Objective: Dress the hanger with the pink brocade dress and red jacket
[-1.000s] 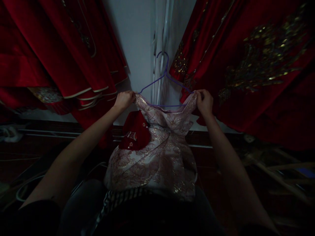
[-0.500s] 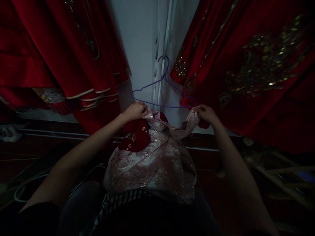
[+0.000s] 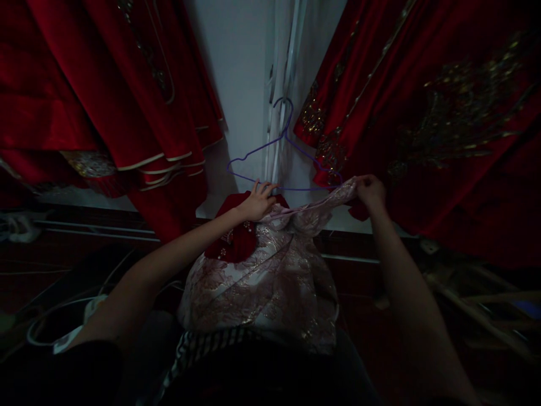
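A pale pink brocade garment (image 3: 270,276) with gold pattern hangs down in front of me. A dark red embroidered piece (image 3: 234,237) lies against its upper left. My right hand (image 3: 369,190) pinches the garment's top right corner beside the right end of a purple wire hanger (image 3: 279,148). My left hand (image 3: 257,202) rests at the middle of the garment's top edge, fingers curled and touching the hanger's bottom bar. The hanger's hook sits against white vertical strips on the wall.
Red velvet garments with gold embroidery hang at the left (image 3: 105,96) and at the right (image 3: 443,118). A white wall (image 3: 240,67) shows between them. Cables (image 3: 51,321) and dim objects lie on the dark floor.
The garment's top edge came off the hanger's ends. My left hand moved right to the middle of the bar. My right hand shifted slightly right with the corner.
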Action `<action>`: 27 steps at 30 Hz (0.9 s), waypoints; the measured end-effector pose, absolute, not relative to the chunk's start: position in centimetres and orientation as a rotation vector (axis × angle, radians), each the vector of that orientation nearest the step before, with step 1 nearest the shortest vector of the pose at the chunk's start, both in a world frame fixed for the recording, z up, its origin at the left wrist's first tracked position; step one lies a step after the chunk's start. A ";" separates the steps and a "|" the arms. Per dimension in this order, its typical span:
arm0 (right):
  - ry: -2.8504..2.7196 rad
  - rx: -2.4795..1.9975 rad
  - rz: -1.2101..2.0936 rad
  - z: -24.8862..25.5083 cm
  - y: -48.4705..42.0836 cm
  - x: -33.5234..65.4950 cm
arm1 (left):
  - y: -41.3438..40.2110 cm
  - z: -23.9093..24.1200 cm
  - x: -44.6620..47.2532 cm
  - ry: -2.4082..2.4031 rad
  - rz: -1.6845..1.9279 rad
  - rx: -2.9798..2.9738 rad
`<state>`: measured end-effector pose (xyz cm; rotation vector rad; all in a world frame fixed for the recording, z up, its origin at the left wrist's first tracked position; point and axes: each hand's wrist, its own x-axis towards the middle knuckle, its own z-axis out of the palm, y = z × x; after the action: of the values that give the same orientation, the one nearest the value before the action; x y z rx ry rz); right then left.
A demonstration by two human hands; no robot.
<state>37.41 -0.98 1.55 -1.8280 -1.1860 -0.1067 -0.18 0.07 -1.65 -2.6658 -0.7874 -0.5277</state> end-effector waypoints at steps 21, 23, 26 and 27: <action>-1.505 -1.479 -0.221 4.9 -1.2 33.0 | -1.3 0.2 1.0 -0.764 -0.692 -2.861; -1.556 -1.448 -0.272 5.6 -0.7 31.7 | -1.7 0.4 1.9 -0.759 -0.774 -2.918; -1.592 -1.443 -0.322 5.8 -0.2 29.9 | -1.8 0.3 2.8 -0.794 -0.915 -2.948; -1.586 -1.452 -0.328 5.7 -0.2 29.4 | -1.6 0.3 2.9 -0.814 -0.975 -2.949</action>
<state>29.39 -0.16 5.68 -1.4520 -1.5856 -0.3278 2.87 -1.59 0.32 -2.9492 -0.8136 -0.9746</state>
